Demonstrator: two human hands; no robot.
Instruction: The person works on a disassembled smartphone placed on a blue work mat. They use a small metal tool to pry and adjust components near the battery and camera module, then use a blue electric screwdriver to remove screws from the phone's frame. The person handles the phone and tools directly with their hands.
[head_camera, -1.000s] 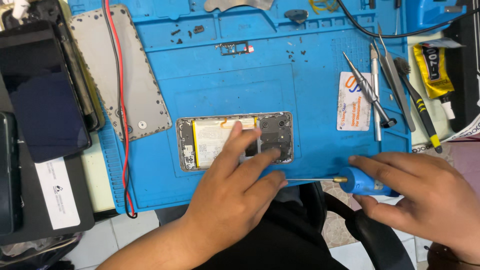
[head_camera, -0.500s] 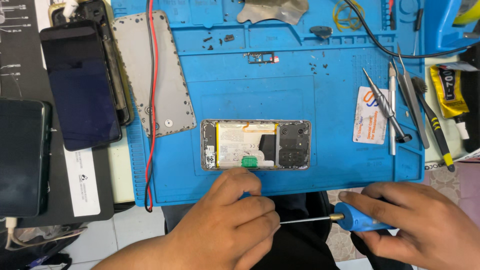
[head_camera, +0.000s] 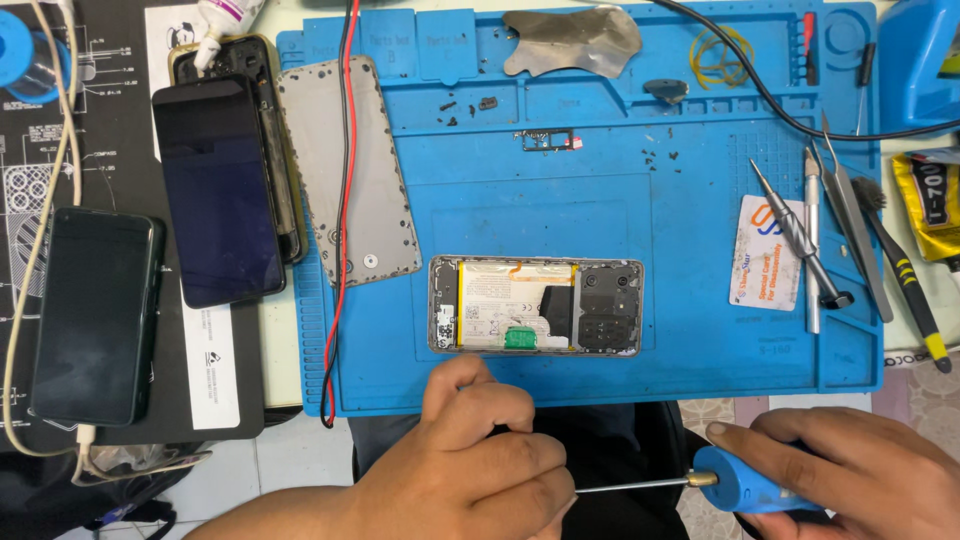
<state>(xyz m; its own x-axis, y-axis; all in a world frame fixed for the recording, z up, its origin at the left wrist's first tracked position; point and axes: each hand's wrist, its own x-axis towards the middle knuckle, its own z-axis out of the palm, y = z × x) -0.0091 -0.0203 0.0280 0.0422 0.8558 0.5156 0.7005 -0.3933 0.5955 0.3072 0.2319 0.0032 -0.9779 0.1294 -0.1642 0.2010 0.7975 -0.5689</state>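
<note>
Head view: right hand (head_camera: 850, 475) wrapped around the blue handle of a screwdriver (head_camera: 700, 482), fingers curled over the grip, thin metal shaft running level toward the left. Left hand (head_camera: 470, 470) loosely clenched at the near edge of the mat, fingertips closed around the shaft's tip end, tip itself hidden. Just beyond the left knuckles, on the blue rubber mat (head_camera: 650, 200), an opened phone (head_camera: 536, 306) lying flat with its back off: pale rectangular battery on the left part, a small green tab at its lower edge, dark plates on the right part. Mat ribbed along its rim, with shallow moulded trays along the far edge; tiny dark screws (head_camera: 462, 105) scattered in and near those trays, yellow rubber bands (head_camera: 718, 52) in another. Thin bent metal sheet (head_camera: 572, 40) at the far edge. Grey back cover (head_camera: 348, 170) flat at the mat's left side, crossed by a red wire (head_camera: 346, 200). Off the mat to the left, 2 dark glossy phones (head_camera: 218, 190) side by side. At the right side, tweezers (head_camera: 850, 220) and slim metal tools beside a white card (head_camera: 766, 252).
</note>
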